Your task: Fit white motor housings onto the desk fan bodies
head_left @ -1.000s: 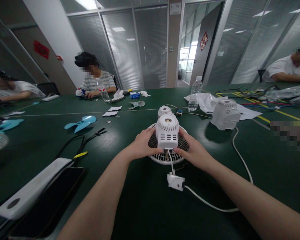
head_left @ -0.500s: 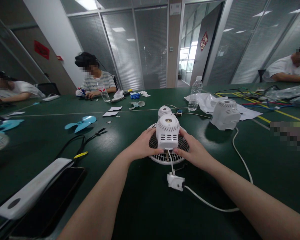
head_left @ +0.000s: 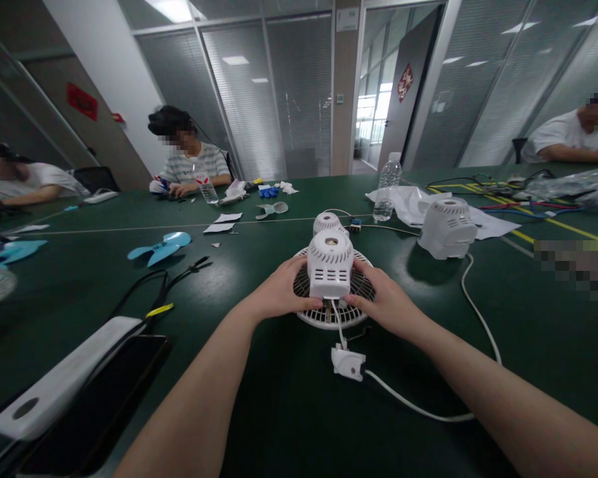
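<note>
A white fan motor housing with vent slots sits over a round white fan grille in front of me. My left hand grips the housing's left side, its thumb along the lower edge. From the right, my right hand closes on the same housing, fingers partly hidden behind it. A white cord runs down from the housing to a small white plastic piece on the table. Just behind stands another white vented housing, partly covered by the front one.
A third white housing and a water bottle stand to the right. At left lie a blue fan blade, a white power strip and a black phone. Several people sit around the green table.
Both hands keep their hold on the housing, which looks nearly still. The whole view has shifted very slightly.
</note>
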### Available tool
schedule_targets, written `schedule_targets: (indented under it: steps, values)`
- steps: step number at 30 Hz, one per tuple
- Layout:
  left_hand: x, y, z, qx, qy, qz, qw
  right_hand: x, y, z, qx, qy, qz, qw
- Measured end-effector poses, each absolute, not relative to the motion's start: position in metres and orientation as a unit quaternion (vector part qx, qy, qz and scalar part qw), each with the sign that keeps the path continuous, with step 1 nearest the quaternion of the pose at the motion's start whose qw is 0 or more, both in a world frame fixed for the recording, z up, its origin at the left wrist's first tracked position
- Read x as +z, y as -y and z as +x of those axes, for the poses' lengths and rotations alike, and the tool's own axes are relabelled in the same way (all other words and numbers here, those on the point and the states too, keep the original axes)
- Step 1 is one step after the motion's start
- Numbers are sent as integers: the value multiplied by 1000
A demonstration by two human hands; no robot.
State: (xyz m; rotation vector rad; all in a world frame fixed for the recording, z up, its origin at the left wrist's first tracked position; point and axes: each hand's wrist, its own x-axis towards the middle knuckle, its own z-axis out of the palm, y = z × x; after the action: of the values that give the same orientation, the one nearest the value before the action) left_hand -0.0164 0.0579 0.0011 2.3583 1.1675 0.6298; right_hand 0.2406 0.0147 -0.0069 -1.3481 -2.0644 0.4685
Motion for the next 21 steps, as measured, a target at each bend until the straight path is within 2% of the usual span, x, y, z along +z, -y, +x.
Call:
schedule_targets:
  steps: [21]
  values:
    - [8, -53, -14, 178, -444, 865, 151, -7, -17, 242, 160, 787, -521, 288]
